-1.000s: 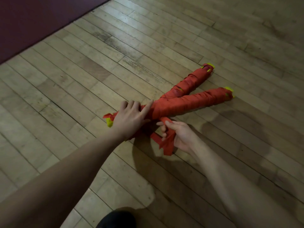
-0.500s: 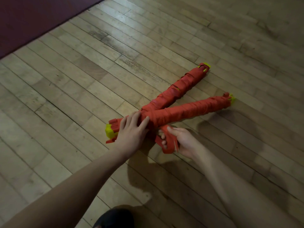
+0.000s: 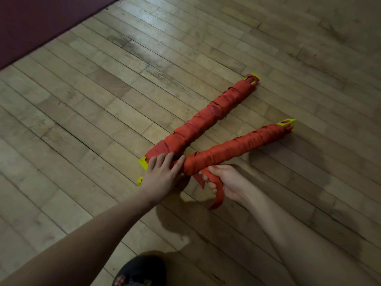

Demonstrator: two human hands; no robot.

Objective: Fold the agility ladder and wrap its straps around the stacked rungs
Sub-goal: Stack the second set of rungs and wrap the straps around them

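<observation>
Red strap (image 3: 218, 191) in the right hand (image 3: 228, 184); beyond that grip, red-wrapped bundles (image 3: 233, 149) with yellow rung ends (image 3: 286, 122). Pale wood-plank floor (image 3: 103, 120); far left, a possibly maroon mat (image 3: 31, 21).

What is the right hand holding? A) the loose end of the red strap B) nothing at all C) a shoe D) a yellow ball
A: the right hand has its fingers curled round the loose red strap end, which hangs from the nearer wrapped bundle, while the left hand rests flat on the bundles' near ends.
</observation>
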